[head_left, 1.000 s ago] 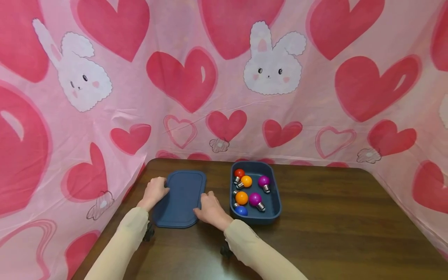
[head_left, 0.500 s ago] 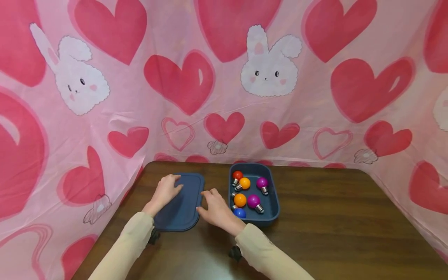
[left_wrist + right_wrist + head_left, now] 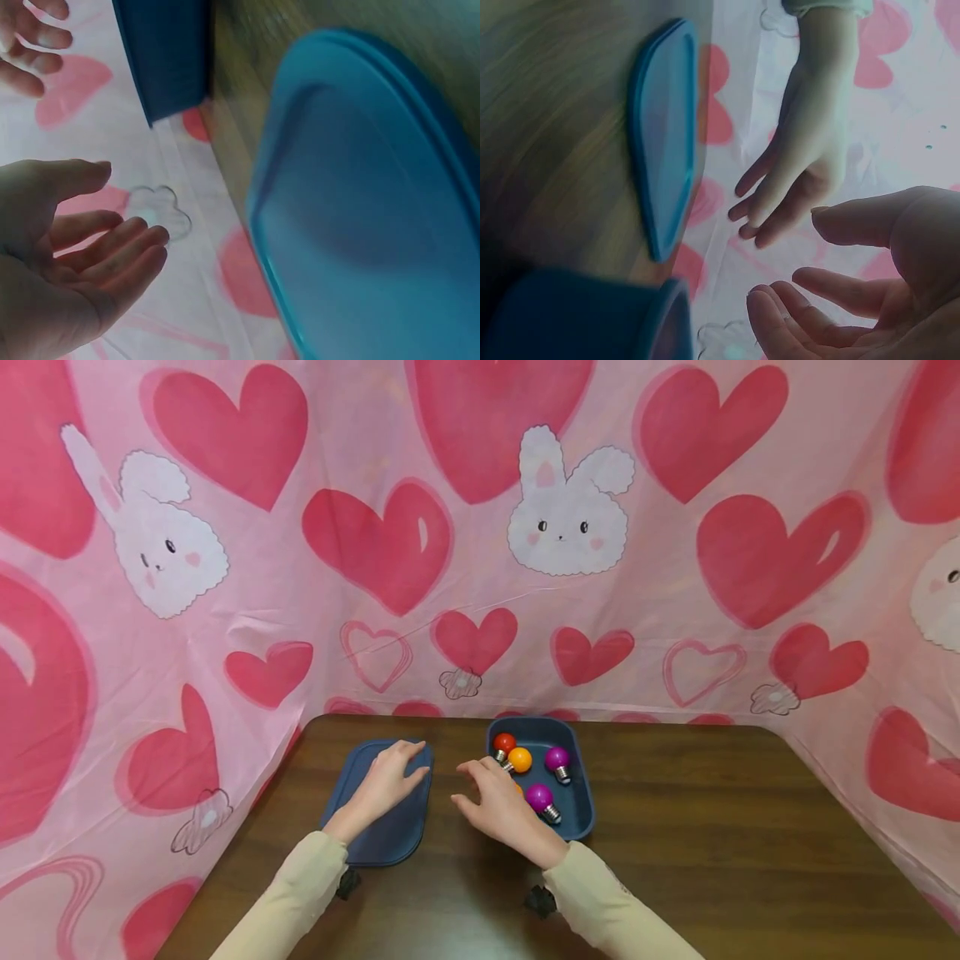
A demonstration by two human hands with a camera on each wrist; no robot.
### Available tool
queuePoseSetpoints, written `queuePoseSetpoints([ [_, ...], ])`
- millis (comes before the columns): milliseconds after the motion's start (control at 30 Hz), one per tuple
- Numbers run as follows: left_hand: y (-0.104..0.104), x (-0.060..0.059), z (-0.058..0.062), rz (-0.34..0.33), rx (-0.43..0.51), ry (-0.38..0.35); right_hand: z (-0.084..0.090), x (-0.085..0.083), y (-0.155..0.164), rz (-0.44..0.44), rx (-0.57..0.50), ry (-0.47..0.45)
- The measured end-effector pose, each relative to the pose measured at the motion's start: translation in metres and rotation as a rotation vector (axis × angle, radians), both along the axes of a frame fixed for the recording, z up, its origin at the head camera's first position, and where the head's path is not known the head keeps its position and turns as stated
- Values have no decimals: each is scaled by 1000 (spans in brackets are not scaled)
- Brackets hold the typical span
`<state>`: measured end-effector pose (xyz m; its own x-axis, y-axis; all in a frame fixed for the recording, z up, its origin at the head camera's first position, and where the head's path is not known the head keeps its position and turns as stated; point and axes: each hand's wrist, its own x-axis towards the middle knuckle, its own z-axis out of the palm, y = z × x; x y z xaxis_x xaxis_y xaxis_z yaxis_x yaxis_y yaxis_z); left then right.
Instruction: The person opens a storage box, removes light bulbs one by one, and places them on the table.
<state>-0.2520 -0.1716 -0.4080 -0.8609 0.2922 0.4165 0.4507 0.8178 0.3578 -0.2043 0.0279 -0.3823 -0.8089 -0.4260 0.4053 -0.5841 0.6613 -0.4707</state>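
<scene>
A flat dark-blue lid (image 3: 401,839) lies on the left part of the table. My left hand (image 3: 381,787) hovers over it with relaxed fingers and thumb spread, and the left wrist view shows nothing held. To the right stands a deep blue box (image 3: 576,818) with coloured light bulbs inside. My right hand (image 3: 501,803), also loosely spread and holding nothing, is above the box's left side. In the box show a red bulb (image 3: 505,742), an orange bulb (image 3: 520,760) and two purple bulbs (image 3: 539,797). The right hand hides most of another orange bulb and the blue one.
A brown wooden table (image 3: 705,835) carries everything and extends to the right of the box. Behind it and at both sides hangs a pink cloth (image 3: 337,577) printed with hearts and rabbits.
Both hands have left the lid's edges and shifted right. The left is now over the lid's middle; the right is over the box's left side. Lid and box stay put on the table.
</scene>
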Motion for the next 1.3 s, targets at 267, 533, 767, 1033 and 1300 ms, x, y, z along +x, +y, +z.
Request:
queuePoseSetpoints([
  [267,20,8,1,-124,-28,33,-7,-8,29,-28,30,-27],
  [533,35,15,-4,-217,-106,11,-13,-17,55,-65,42,-6],
  [767,45,17,-7,-228,-130,-53,-20,-22,73,-123,102,-31],
  [1033,57,17,-12,-232,-165,-60,-29,-31,90,-130,168,-63],
  [1300,64,17,-13,-250,-255,-35,-34,-37,98,-129,203,-153],
])
